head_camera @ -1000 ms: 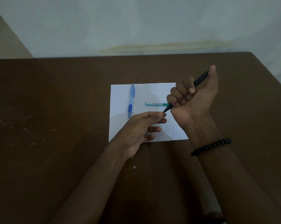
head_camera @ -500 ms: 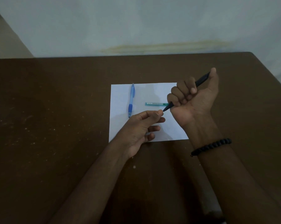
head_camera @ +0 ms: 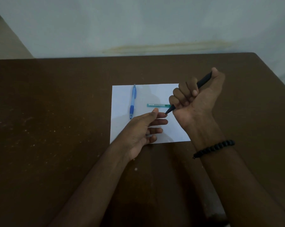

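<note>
Over paper [head_camera: 148,94], right hand [head_camera: 195,104] fingers gripping black pen [head_camera: 204,80], left hand [head_camera: 141,130] fingers relaxed

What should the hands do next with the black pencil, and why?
Probably pinch the black pencil's tip with the left hand's thumb and forefinger. The right hand grips the barrel in a fist, thumb on its top end. The tip points at the left hand's fingers, which are spread and hold nothing, right beside it.
</note>
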